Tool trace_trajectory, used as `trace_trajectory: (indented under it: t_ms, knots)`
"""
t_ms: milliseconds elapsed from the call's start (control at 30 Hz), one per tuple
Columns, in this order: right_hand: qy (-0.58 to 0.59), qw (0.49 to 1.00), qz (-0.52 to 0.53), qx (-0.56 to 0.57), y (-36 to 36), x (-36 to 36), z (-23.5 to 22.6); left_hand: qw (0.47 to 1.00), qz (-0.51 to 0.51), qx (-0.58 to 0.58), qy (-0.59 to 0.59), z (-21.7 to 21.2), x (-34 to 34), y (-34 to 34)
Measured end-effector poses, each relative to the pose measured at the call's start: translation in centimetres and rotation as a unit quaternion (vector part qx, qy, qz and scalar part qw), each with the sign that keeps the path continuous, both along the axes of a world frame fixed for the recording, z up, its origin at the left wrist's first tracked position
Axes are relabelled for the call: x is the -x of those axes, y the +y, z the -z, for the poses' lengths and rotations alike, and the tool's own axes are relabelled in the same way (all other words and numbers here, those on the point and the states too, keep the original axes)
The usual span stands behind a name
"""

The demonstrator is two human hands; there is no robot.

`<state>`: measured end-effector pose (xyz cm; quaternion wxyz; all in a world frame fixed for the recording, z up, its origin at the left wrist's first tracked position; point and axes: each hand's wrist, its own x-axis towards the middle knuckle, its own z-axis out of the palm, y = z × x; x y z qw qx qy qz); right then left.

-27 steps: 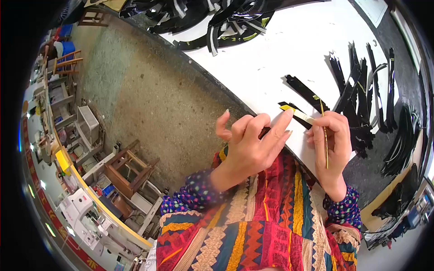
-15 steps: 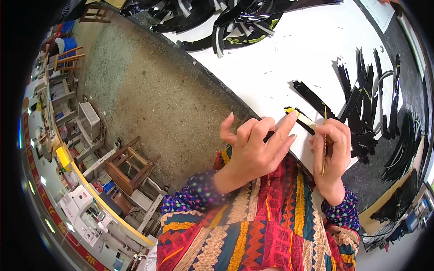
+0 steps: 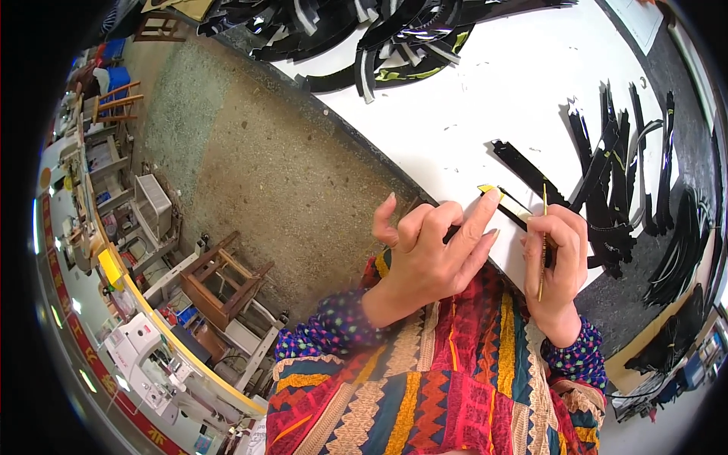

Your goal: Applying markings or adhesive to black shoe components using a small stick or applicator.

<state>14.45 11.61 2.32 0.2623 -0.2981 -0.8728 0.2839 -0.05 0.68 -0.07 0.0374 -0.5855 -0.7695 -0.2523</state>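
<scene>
My left hand (image 3: 436, 258) has its index fingertip pressed on a narrow black strip (image 3: 514, 218) near the table's edge, with the thumb close beneath. The strip has a yellow end (image 3: 486, 187) and a pale band along it; part of it is hidden by my fingers. A thin gold-coloured stick (image 3: 544, 199) stands nearly upright in my right hand (image 3: 558, 258), whose fingers are curled round it. My right fingertips are beside the strip's lower end; whether they touch it I cannot tell. Another black strip (image 3: 523, 163) lies just beyond.
Several black strips (image 3: 607, 167) are spread at the right of the white tabletop (image 3: 485, 91). A heap of black curved pieces (image 3: 326, 45) covers the far end. Black cords (image 3: 679, 250) lie at the right rim. A wooden stool (image 3: 220, 280) and sewing machine (image 3: 140, 349) stand to the left.
My right fingertips have shifted slightly down, off the pale band they were touching. The band now looks narrower. My left hand keeps its place on the strip.
</scene>
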Motion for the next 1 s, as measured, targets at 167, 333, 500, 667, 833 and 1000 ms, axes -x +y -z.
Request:
trace_trajectory:
  t_ms: [167,333,500,667,833,1000]
  knots:
    - [0.004,1.0,0.006,0.023,-0.15,-0.04,-0.03,1.0,0.001,-0.004,0.002,0.01,0.07,-0.04]
    - [0.004,1.0,0.009,0.027,-0.19,-0.05,0.06,1.0,0.002,0.0,0.0,-0.03,0.09,-0.11]
    - [0.022,0.998,0.017,0.055,-0.38,-0.07,0.15,1.0,0.003,0.004,0.0,-0.04,0.1,-0.13]
    - [0.018,0.998,0.018,0.057,-0.39,-0.1,0.14,1.0,0.003,0.002,0.001,-0.03,0.1,-0.12]
    - [0.017,0.998,0.017,0.057,-0.36,-0.04,0.15,1.0,-0.001,-0.004,0.004,0.29,-0.04,-0.26]
    - [0.018,0.998,0.017,0.06,-0.23,0.04,0.04,1.0,-0.003,-0.024,0.018,0.4,0.0,-0.23]
